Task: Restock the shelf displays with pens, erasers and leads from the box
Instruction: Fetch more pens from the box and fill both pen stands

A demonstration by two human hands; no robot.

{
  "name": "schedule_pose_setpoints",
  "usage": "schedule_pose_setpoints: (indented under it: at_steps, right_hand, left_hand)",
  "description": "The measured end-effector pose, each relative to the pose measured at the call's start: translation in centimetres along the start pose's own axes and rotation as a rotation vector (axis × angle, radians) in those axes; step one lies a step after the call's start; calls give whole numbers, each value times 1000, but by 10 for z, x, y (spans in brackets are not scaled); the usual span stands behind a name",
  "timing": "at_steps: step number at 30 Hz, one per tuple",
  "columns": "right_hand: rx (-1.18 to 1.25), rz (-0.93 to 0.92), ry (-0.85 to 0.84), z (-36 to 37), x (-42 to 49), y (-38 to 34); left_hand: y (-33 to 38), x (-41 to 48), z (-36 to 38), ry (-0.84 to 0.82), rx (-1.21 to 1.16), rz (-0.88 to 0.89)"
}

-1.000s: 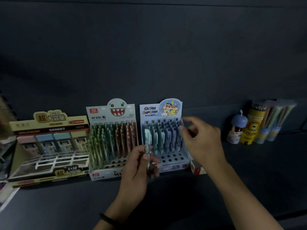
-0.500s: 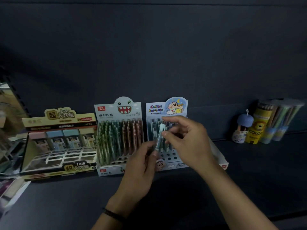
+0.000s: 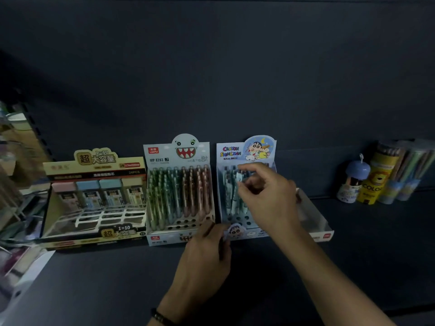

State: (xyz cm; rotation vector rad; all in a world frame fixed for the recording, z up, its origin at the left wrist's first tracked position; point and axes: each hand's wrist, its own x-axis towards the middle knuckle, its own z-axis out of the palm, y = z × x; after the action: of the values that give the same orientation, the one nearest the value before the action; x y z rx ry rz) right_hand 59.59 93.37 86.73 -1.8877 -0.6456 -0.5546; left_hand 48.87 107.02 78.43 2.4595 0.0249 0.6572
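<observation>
Our right hand [image 3: 266, 196] pinching a pale blue pen [image 3: 239, 178] over the Crayon Shin-chan pen display [image 3: 244, 151] on the shelf [image 3: 364, 255], our left hand [image 3: 207, 252] apart from it, curling at the display's front edge, we cannot tell whether gripping anything, monster-face pen display [image 3: 186, 149] and lead box [image 3: 94, 161] sitting to the left.

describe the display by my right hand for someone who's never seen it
Look along the row on the shelf. It is the rightmost display, behind the right hand. Only its header shows a cartoon boy and reads Crayon Shinchan.
</observation>
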Motion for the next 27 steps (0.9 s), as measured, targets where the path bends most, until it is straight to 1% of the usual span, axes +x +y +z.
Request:
schedule_pose_setpoints:
  at_steps: [3,8,10,14,18,21,23,25,27]
  right_hand:
    - [-19,-1,-17,5,-1,2]
    - [-131,17,-179,14,-4,9]
    - [-182,1,-204,16,-6,11]
    - [-208,5,-189,14,-10,6]
    - [-197,134,-163,5,-28,-3]
    - [-257,91,-57,-8,-59,-4]
    - [-316,96,1,-22,-87,-5]
    - [-351,164,29,-43,-114,-7]
    - [-389,248,18,-71,-143,-8]
  left_hand:
    - [-1,0,0,-10,-3,-12]
    - [-4,1,0,-25,-9,-13]
    - [-5,1,0,-33,-13,-15]
    - [-5,1,-4,-38,-61,-16]
    - [-8,-1,-4,-50,-175,-37]
    - [-9,-6,-3,-64,-175,14]
    - [-5,-8,-4,-117,-190,36]
    - [2,-8,-5,-167,-170,109]
    - [20,-13,-6,-200,-139,206]
